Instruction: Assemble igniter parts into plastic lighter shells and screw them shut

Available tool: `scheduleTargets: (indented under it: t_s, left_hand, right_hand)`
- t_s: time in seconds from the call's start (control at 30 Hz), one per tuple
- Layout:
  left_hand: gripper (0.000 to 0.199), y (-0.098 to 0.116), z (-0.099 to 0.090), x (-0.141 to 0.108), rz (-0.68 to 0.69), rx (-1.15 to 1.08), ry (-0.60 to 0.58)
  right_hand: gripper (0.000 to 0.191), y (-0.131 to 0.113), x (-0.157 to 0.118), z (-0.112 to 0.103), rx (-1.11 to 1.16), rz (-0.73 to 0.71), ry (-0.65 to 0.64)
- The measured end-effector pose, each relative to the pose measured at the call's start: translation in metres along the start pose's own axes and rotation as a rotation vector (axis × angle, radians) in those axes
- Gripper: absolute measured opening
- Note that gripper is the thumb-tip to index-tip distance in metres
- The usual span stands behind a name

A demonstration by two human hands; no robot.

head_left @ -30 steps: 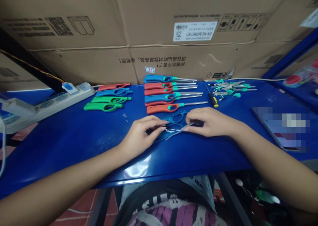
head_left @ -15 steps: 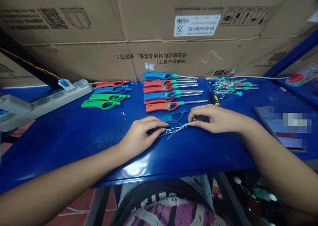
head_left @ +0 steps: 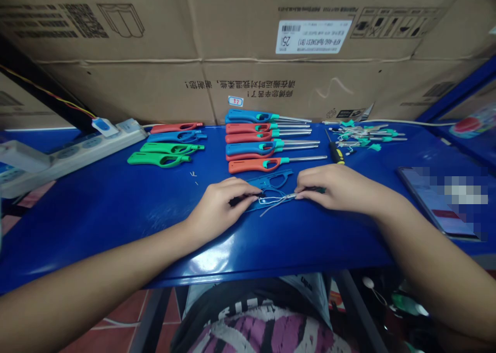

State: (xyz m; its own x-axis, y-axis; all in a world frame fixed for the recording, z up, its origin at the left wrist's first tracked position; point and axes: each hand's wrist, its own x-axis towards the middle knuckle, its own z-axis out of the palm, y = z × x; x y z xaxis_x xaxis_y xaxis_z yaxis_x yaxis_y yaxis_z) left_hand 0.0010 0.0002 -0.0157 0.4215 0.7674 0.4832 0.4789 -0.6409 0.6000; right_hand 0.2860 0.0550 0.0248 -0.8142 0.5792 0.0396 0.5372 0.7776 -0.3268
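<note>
Two blue lighter shell halves [head_left: 272, 180] lie on the blue table in front of me, the nearer one partly under my fingers. My left hand [head_left: 228, 200] is closed in a pinch on a small black part at the left end of some thin white wires [head_left: 271, 200]. These wires run right to a metal tube end, which my right hand [head_left: 323, 187] pinches between thumb and fingers. A loose grey wire sticks out toward me below the tube end. Most of the tube is hidden by my right hand.
Assembled lighters [head_left: 253, 165] form a column behind my hands. Green, blue and red shells [head_left: 158, 158] lie at left by a power strip [head_left: 83, 154]. At right are a screwdriver [head_left: 335, 151], wired metal parts [head_left: 364, 135] and a phone [head_left: 437, 203]. Cardboard [head_left: 155, 94] stands behind.
My right fingers have shifted slightly along the metal tube, and its end now sits at my fingertips. The view has moved a little; my left hand keeps its pinch.
</note>
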Motion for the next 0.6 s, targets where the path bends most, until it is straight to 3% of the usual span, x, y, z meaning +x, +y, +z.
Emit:
scheduleTargets:
  t_s: [0.4, 0.6]
  left_hand:
    - [0.014, -0.002, 0.002, -0.001, -0.001, 0.018, -0.016]
    - [0.013, -0.004, 0.002, -0.001, -0.007, 0.016, -0.011]
  right_hand:
    - [0.023, -0.013, -0.001, 0.001, -0.28, -0.036, -0.013]
    - [0.022, -0.036, 0.005, 0.0, -0.448, 0.014, -0.175]
